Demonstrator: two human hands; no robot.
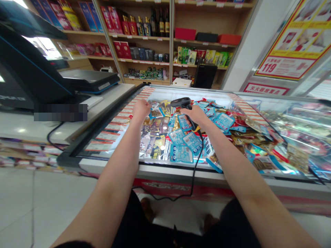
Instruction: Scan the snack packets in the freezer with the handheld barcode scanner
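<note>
In my right hand (195,115) is a black barcode scanner (181,102), its head pointing left and its cable hanging from the handle. Closed fingers on my left hand (141,111) pinch the edge of a small snack packet (156,112) with blue trim. The scanner's head is to the right of this packet, a short way apart. Below both hands, blue snack packets (181,153) lie spread over the glass top of a chest freezer (155,167). Part of the scanner's handle is hidden by my right hand.
More packets (266,162) are heaped at the right of the freezer. A counter at the left carries a dark checkout terminal (28,69) and a weighing scale (90,80). Shelves (144,38) with bottles and boxes stand behind. The scanner cable (193,175) loops over the front edge.
</note>
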